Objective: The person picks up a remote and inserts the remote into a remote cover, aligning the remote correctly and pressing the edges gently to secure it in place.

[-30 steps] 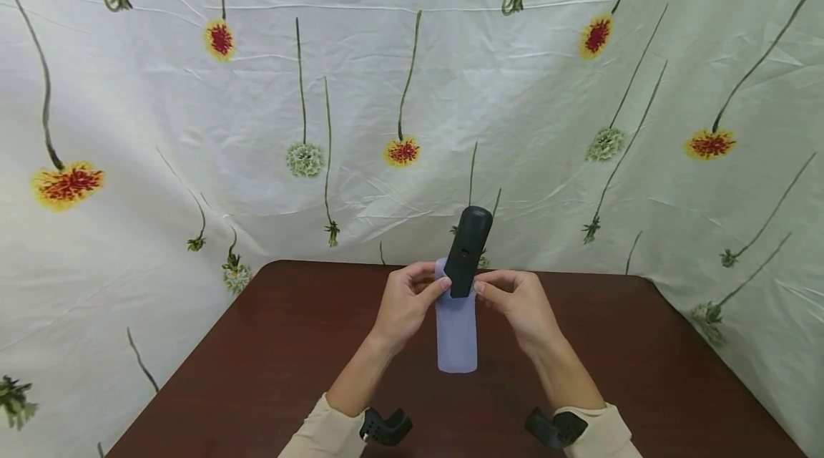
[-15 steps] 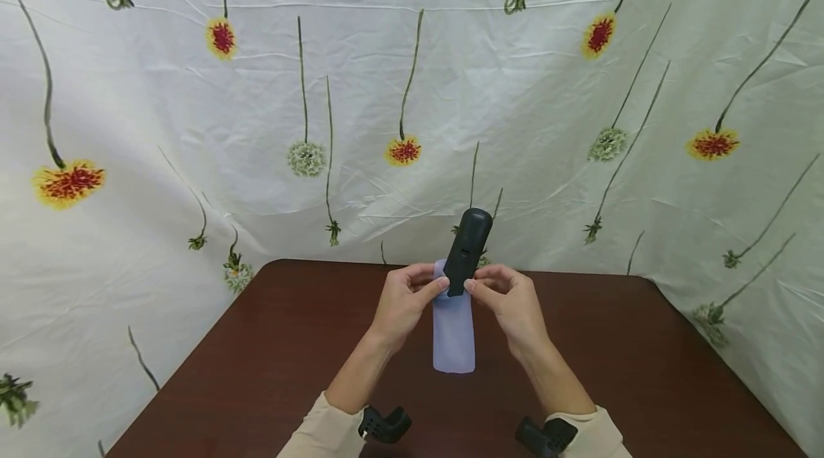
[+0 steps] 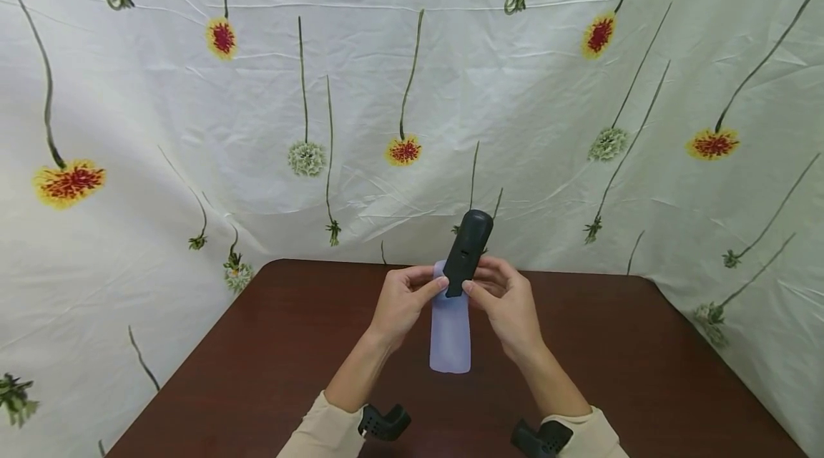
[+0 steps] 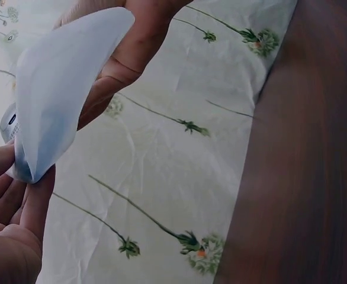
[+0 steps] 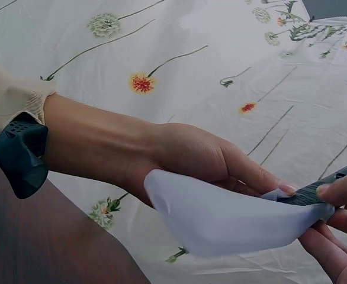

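Note:
A black remote control [image 3: 468, 247] leans slightly right, its lower end in the mouth of a soft lavender sleeve [image 3: 450, 336]. The rest of the sleeve hangs below it. On the left edge of the mouth, my left hand [image 3: 398, 304] pinches the sleeve against the remote, thumb in front. My right hand [image 3: 511, 308] pinches the opposite edge, its fingers partly behind. In the right wrist view the left thumb presses the dark remote [image 5: 307, 194] over the sleeve [image 5: 233, 222]. The sleeve [image 4: 61, 94] covers most of the remote in the left wrist view.
A dark brown table [image 3: 290, 372] lies beneath my raised hands. Behind it hangs a white cloth [image 3: 360, 207] printed with flowers. Black wrist cameras sit on both cuffs, the left one [image 3: 385, 422] near the table's front.
My right hand has moved left, closer in on the remote, with its fingers further behind it. The sleeve's hanging end has swung slightly left. The remote has come down a little.

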Motion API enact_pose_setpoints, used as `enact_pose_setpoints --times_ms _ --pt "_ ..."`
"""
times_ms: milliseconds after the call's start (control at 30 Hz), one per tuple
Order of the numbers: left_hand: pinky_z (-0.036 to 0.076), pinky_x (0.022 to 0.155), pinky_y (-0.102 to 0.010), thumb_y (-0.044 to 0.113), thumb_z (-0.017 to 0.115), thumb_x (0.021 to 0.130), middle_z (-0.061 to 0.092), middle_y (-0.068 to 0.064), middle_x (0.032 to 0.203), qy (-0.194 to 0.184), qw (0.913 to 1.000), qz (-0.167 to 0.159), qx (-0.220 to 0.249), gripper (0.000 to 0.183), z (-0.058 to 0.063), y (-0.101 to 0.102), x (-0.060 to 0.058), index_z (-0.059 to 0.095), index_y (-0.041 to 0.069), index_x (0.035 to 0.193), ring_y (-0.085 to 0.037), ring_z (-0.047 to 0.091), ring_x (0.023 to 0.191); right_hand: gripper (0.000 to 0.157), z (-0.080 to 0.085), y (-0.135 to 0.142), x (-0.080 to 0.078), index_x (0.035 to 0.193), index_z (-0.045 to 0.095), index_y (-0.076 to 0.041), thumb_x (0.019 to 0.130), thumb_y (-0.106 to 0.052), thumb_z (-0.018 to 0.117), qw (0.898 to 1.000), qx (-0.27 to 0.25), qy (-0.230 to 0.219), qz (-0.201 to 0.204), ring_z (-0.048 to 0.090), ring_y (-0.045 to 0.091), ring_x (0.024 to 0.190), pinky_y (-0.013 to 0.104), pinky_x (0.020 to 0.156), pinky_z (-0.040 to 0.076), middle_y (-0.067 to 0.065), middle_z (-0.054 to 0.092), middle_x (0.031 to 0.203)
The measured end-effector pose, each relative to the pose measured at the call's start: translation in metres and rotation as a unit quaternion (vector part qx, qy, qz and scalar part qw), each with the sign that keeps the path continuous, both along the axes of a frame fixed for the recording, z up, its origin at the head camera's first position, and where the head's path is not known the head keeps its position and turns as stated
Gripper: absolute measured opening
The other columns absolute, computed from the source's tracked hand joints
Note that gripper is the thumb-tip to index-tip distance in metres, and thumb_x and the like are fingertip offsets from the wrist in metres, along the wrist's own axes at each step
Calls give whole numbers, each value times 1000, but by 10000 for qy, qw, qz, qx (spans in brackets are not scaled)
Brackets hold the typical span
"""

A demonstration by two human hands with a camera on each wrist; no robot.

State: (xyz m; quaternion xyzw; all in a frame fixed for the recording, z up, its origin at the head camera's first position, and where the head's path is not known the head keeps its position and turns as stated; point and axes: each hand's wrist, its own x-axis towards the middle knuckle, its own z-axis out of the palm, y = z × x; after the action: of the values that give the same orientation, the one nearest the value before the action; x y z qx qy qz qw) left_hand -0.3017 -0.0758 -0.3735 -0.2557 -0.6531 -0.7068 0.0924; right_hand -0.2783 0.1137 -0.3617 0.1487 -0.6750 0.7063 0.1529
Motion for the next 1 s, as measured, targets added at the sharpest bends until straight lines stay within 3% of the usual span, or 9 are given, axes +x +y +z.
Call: enact_pose_setpoints --times_ms 333,600,867,1000 --pt "60 82 -48 10 74 98 74 -17 112 87 9997 -224 -80 28 2 -2 0 74 -5 121 -28 73 95 41 -1 1 -3 136 62 2 96 4 71 9993 -234 250 -147 75 23 90 39 73 62 25 69 112" --pt "58 85 -39 10 74 97 75 -14 113 236 9995 -117 -193 26 4 -4 1 75 -3 120 -26 70 101 47 -1 5 -1 142 60 3 96 3 72 9988 352 302 141 73 30 94 42 75 61 24 67 114" --pt "59 83 -35 5 76 95 75 -15 107 246 9992 -184 -244 25 3 -4 0 75 -6 117 -24 71 97 47 2 12 -1 139 62 3 94 0 75 9925 1111 331 377 70 32 99 39 78 61 18 67 104" --pt "59 79 -34 3 76 95 75 -16 104 270 9993 -111 -213 24 3 -3 0 75 -7 117 -23 71 93 45 4 17 -2 139 63 1 96 1 72 9893 1269 355 634 71 31 96 37 81 60 18 67 108"
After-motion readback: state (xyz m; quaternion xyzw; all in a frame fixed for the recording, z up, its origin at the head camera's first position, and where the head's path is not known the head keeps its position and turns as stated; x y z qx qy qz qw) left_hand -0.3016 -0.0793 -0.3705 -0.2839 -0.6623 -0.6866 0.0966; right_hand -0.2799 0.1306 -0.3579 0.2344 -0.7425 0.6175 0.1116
